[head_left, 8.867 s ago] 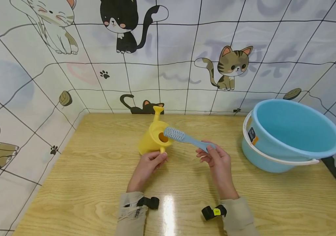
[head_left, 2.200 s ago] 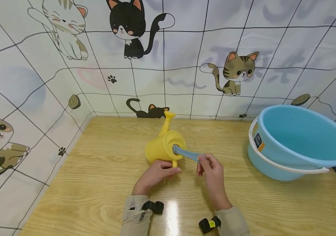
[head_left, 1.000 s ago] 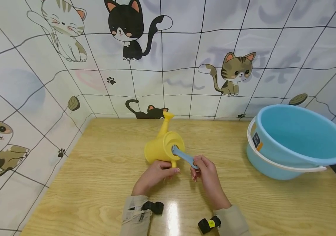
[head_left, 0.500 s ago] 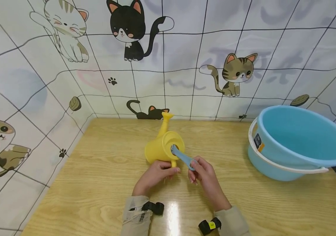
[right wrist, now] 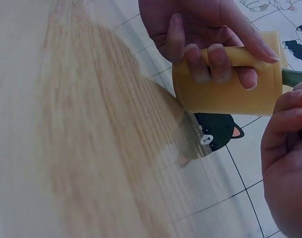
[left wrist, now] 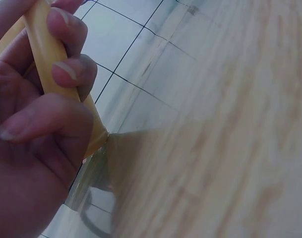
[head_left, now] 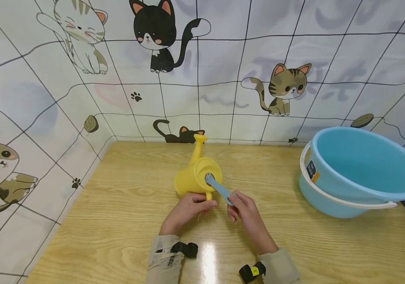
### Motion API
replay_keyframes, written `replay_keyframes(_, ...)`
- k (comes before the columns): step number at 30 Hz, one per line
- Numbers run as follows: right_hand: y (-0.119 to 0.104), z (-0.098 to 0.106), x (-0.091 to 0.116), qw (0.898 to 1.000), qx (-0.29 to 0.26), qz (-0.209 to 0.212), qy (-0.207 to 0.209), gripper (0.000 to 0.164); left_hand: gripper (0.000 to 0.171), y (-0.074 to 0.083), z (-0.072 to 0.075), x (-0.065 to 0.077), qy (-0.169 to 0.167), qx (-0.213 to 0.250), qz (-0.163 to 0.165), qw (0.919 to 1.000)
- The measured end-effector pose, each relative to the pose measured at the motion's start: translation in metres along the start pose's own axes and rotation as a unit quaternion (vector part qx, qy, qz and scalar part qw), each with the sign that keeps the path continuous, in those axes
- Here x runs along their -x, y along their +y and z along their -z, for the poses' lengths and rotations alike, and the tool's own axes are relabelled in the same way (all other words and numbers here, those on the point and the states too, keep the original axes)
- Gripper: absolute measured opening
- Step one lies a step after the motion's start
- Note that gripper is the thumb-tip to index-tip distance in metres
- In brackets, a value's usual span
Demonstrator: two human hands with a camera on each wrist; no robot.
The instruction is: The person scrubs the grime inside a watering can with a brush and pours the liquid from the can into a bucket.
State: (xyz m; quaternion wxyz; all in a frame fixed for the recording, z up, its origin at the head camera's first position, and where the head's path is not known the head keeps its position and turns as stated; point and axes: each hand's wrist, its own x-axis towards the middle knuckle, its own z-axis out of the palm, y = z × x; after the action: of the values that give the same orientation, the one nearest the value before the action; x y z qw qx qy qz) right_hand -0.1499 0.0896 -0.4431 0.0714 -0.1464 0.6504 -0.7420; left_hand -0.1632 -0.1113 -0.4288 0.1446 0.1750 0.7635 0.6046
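A yellow watering can (head_left: 187,180) is tilted on the table, its opening turned right and toward me. My left hand (head_left: 185,211) grips its handle (left wrist: 47,52); in the left wrist view the fingers curl round that handle. My right hand (head_left: 248,211) pinches the end of a blue brush (head_left: 220,190). The bristled head sits in the can's opening, mostly hidden inside. From the right wrist, only a short length of brush handle (right wrist: 295,77) shows between the can (right wrist: 230,96) and the curled right fingers.
A large light-blue bucket (head_left: 337,205) with a white handle (head_left: 344,202) stands at the right of the wooden table (head_left: 117,221). Behind and to the left rises a wall covering (head_left: 216,55) printed with cats and grid lines.
Earlier the brush was held above the can with its bristles exposed; its head then went into the opening. Lately the right hand has shifted left and slightly down, steepening the brush handle. The left hand keeps its grip.
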Motion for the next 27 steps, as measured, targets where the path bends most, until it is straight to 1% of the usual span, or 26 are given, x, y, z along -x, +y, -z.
replay_keyframes(3,0.0,-0.0007,-0.0001,1.0,0.003,-0.003,0.008,0.039,0.041,0.0004,-0.0002,-0.0002,0.001,0.003,0.0,1.0)
replay_keyframes(7,0.0002,-0.0001,-0.0005,1.0,0.002,-0.003,0.005,0.04,0.04,0.0014,-0.0003,-0.0002,0.0,0.006,0.001,1.0)
replay_keyframes(14,-0.0002,-0.0008,-0.0007,1.0,-0.001,-0.005,0.013,0.04,0.04,0.002,-0.0004,-0.0006,0.004,0.007,0.0,1.0)
replay_keyframes(19,-0.0007,-0.0005,-0.0012,1.0,0.004,0.011,-0.007,0.035,0.042,0.0024,0.0005,-0.0004,0.002,0.002,0.006,1.0)
replay_keyframes(27,-0.0023,-0.0026,-0.0011,0.999,-0.003,0.032,-0.03,0.031,0.04,0.0013,0.0007,-0.0009,0.005,0.014,0.006,0.9999)
